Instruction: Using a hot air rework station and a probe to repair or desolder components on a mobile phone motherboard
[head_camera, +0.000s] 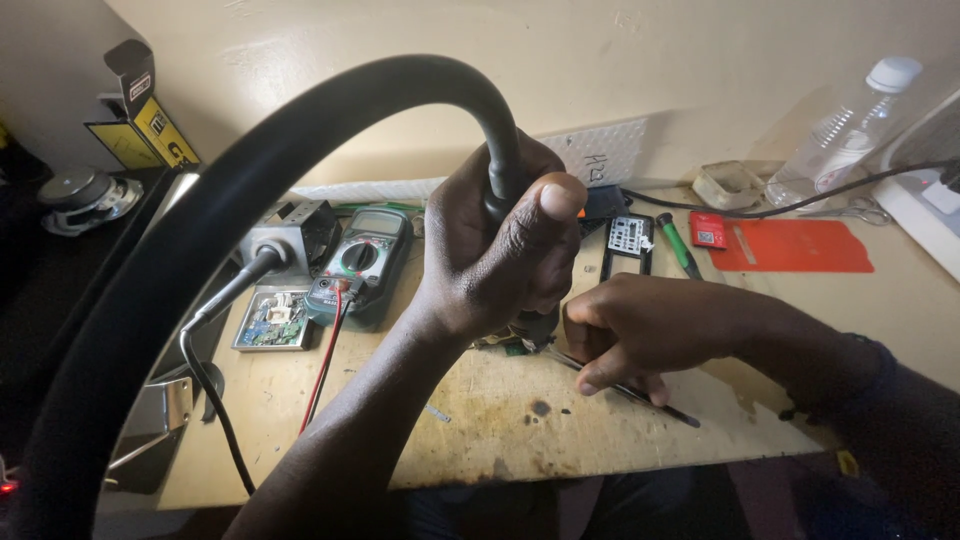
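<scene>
We are wrapping our left hand (500, 250) around the handle end of a thick black hose (250, 190), the grip closed tight on it with the thumb up. The hose is arching from that hand up toward 12 o'clock and sweeping down to the 8 o'clock corner of the view. Our right hand (640, 325) is reaching in from 3 o'clock, its grip pinched narrow on thin tweezers (640, 395), whose dark tip is lying on the table (520, 430) toward 5 o'clock. Both hands are meeting near the middle, over a small green board (515, 348) that is mostly hidden beneath the left hand; we cannot tell whether the tweezers are touching it.

At 10 o'clock from the left hand a green multimeter (362, 262) is lying flat, with a red lead (325, 365) running down toward 7 o'clock. Just beside it at 9 o'clock a small tray (272, 320) of parts is sitting. At 2 o'clock from the hands a phone frame (628, 240) and a green screwdriver (680, 245) are lying near each other, and further toward 3 o'clock a red mat (800, 245) is lying. A clear bottle (850, 120) is leaning at 2 o'clock against the wall.
</scene>
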